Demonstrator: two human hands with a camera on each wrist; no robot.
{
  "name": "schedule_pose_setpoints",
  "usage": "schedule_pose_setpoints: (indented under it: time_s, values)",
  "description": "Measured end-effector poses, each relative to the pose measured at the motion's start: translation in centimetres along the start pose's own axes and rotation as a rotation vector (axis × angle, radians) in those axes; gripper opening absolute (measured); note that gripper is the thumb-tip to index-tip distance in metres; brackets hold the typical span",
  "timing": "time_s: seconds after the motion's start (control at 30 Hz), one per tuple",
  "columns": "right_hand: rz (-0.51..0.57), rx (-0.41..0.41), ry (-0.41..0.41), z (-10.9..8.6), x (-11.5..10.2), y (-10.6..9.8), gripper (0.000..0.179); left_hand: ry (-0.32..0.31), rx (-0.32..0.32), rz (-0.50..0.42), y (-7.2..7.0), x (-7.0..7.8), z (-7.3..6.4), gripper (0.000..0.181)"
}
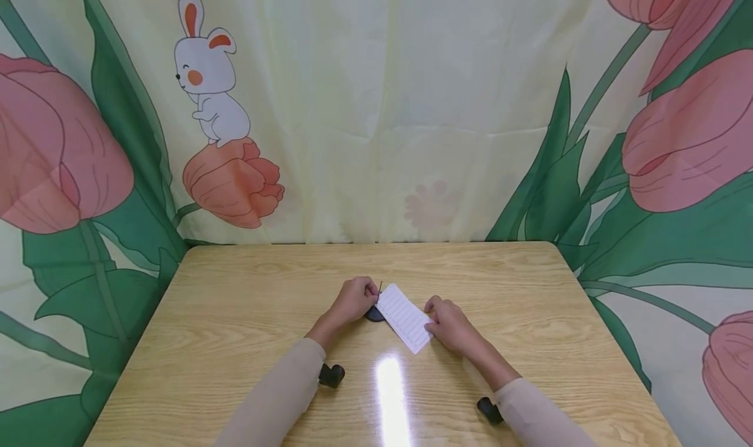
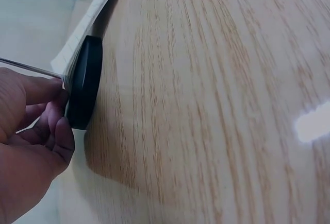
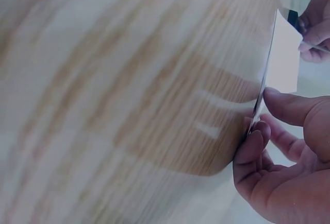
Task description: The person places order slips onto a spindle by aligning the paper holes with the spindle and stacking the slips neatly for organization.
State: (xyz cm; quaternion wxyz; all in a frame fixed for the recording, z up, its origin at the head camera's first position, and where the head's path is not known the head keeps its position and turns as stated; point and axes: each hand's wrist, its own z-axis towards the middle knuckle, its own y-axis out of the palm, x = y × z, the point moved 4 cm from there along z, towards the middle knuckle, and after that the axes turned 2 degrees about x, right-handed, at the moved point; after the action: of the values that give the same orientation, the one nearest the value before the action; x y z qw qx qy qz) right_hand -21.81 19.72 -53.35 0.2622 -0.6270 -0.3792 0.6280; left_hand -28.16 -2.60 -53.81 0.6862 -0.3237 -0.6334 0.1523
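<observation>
A round black base with a thin upright metal spike, like a bill spike, stands on the table. A white ruled paper slants from the spike toward the front right, its far corner over the base. My left hand pinches that corner right beside the spike, fingertips close to the base. At the opposite end, my right hand grips the paper's edge, thumb on top and fingers curled beneath, as the right wrist view shows. The paper's underside is hidden.
The wooden table reaches back to a curtain printed with tulips and a rabbit. Black wrist mounts hang below both sleeves. A bright light reflection lies on the tabletop in front of the paper.
</observation>
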Motion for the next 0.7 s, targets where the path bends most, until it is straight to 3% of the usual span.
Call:
schedule_pose_setpoints:
  time_s: [0.43, 0.7]
  values:
    - [0.006, -0.019, 0.013, -0.41, 0.26, 0.23, 0.025, -0.008, -0.016, -0.006, 0.26, -0.01, -0.54, 0.008]
    - [0.001, -0.009, -0.007, -0.70, 0.58, -0.34, 0.022, 0.007, -0.016, -0.007, -0.67, 0.24, -0.85, 0.007]
